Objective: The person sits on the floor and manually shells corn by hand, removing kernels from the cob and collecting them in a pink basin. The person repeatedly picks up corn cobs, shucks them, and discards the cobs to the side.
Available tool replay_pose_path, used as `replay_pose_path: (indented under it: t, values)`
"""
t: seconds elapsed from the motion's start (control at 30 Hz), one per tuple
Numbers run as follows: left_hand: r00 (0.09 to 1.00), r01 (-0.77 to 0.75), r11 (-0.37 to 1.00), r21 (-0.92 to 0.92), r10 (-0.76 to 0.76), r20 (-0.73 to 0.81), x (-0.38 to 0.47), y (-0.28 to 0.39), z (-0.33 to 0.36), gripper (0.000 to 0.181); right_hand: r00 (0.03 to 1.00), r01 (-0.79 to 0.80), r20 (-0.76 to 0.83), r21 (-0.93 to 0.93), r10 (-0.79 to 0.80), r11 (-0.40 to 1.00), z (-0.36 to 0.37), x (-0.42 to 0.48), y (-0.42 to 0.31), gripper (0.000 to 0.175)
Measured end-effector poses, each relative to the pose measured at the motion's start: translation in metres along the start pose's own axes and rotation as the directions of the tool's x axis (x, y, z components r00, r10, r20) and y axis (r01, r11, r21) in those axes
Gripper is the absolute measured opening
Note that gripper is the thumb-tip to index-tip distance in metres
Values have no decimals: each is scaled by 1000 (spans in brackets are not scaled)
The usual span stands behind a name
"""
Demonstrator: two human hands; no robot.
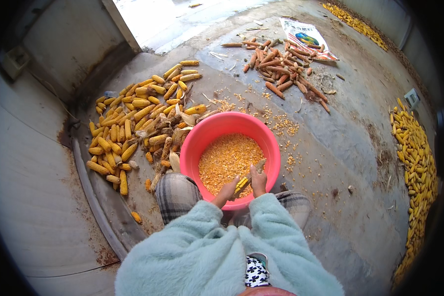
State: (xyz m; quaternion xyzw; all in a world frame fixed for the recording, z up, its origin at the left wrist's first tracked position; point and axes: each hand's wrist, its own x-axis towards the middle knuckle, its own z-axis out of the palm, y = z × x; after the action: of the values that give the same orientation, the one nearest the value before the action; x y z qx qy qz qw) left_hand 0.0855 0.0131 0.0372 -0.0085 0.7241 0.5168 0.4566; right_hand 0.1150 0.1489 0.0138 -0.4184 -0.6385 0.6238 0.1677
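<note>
A pink plastic basin (189, 142) stands between my knees, its bottom covered with loose yellow corn kernels (225, 155). Over its near right part I hold a partly stripped corn cob (243, 184). My left hand (226, 191) grips the lower end, beside rows of yellow kernels. My right hand (258, 180) closes on the cob further up, where a bare, greyish-brown end (260, 165) sticks out. The palms and the parts of the cob under the fingers are hidden.
Unshelled corn ears (118, 127) lie heaped at the left, with dry husks (187, 117) near the basin. Bare reddish cobs (281, 66) and a printed sack (305, 35) lie beyond. More ears (416, 162) line the right side. Scattered kernels (281, 124) dot the concrete floor.
</note>
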Motion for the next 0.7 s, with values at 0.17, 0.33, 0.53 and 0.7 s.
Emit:
replay_pose_path:
  t: [0.17, 0.33, 0.53, 0.7]
  values:
    - [993, 120, 960, -253, -118, 23, 3, -6, 0, 59, 997, -1, 73, 80, -5, 997, 1, -2, -2, 38]
    - [994, 109, 925, -365, -97, 51, 3, -9, -3, 57, 995, 17, 100, 112, -29, 994, 1, -5, -7, 34]
    - [991, 115, 937, -329, -130, -24, -5, -3, -2, 64, 987, -5, 156, 233, -33, 972, 1, -10, -15, 21]
    - [989, 148, 907, -394, -148, 29, -2, -7, -4, 72, 985, -18, 168, 263, -28, 965, 4, -6, -9, 22]
